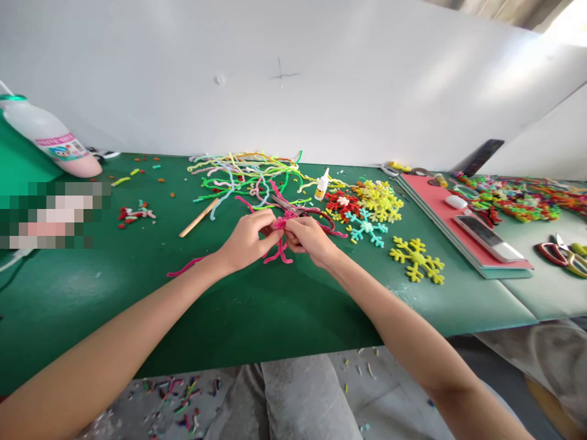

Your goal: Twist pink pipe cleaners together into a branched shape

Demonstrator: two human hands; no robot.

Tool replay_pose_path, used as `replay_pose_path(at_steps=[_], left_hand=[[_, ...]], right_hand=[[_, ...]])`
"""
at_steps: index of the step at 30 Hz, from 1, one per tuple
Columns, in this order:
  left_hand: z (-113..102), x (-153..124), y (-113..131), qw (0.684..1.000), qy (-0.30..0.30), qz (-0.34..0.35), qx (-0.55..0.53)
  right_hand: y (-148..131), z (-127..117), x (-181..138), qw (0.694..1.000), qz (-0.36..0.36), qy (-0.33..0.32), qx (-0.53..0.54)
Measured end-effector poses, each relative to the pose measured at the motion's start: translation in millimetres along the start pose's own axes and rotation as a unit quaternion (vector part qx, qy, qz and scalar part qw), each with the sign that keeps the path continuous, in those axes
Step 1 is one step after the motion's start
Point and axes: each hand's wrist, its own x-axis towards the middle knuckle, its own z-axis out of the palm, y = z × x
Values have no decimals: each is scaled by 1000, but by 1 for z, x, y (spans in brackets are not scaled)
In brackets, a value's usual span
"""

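My left hand (247, 239) and my right hand (309, 238) meet over the green table (257, 305). Both pinch a bunch of pink pipe cleaners (279, 244) between their closed fingers, at a small knot where the strands cross. Pink ends stick out below and to the sides. One loose pink strand (186, 266) lies under my left wrist. A pile of coloured pipe cleaners (247, 174) lies just beyond my hands.
Finished snowflakes sit to the right: red (342, 205), yellow (380, 200), teal (367, 228), yellow (417, 260). A glue bottle (321, 184) and a wooden stick (198, 218) are near the pile. A phone (488, 237) lies on a pink mat; scissors (562, 253) at far right; a white bottle (50, 139) at far left.
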Motion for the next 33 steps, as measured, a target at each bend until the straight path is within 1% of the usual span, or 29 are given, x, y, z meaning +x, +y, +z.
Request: replay_pose_path(at_steps=[2,5,9,12,15,19,21,23,25,27,31,33], left_hand=[[0,0,1,999,0,-19,-29],[1,1,2,992,7,-66,-104],[1,2,1,970,4,-125,-210],[2,2,-2,954,2,-146,-263],[3,2,-4,932,-5,-167,-322],[1,2,-6,902,-31,-189,-387],[-1,2,-5,890,-46,-186,-413],[-3,2,-4,884,-54,-180,-428],[-3,3,-2,884,-56,-179,-429],[-3,3,0,890,-53,-178,-417],[-2,3,1,914,-20,-172,-368],[-1,3,-1,924,-8,-169,-344]], right_hand=[[4,1,1,999,-31,10,-22],[6,0,3,996,-71,21,-42],[0,-5,3,999,-51,7,-7],[-4,-10,2,998,-55,-27,-25],[-4,-12,0,989,-113,-66,-62],[-4,-14,-2,968,-201,-91,-119],[-6,-16,-3,957,-231,-104,-142],[-9,-19,-3,950,-245,-116,-154],[-10,-21,-2,951,-237,-128,-153],[-9,-24,0,958,-211,-139,-138],[-8,-28,3,975,-149,-137,-96],[-8,-28,3,975,-144,-129,-106]])
